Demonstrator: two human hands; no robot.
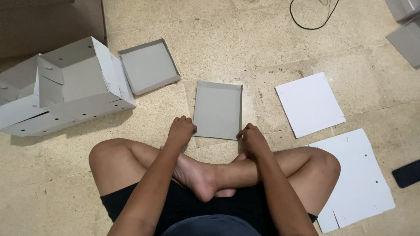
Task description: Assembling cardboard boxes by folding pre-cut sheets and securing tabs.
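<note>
The person sits cross-legged on the speckled floor (245, 48), both hands at the near end of a grey cardboard piece (217, 110) that lies flat just beyond the shins, roughly midway between the floor's left and right edges as seen. The left hand (180, 130) rests at the piece's near left corner, fingers curled down and knuckles up, the fingertips touching the card's edge; whether they pinch the edge or only press against it cannot be told. The right hand (252, 136) sits at the near right corner in the same way, fingers bent and thumb against the edge, half closed rather than spread. The long side edges of the piece look folded up slightly.

Toward the far left of the floor stands a group of assembled white boxes (61, 87), open at the top, with a shallow grey tray (148, 65) just beside them. To the right, well apart from the hands, lie a flat white square sheet (309, 104) and, nearer, a larger white die-cut sheet (356, 179). A black cable (311, 27) loops at the far edge, and a dark phone (407, 173) lies at the right edge.
</note>
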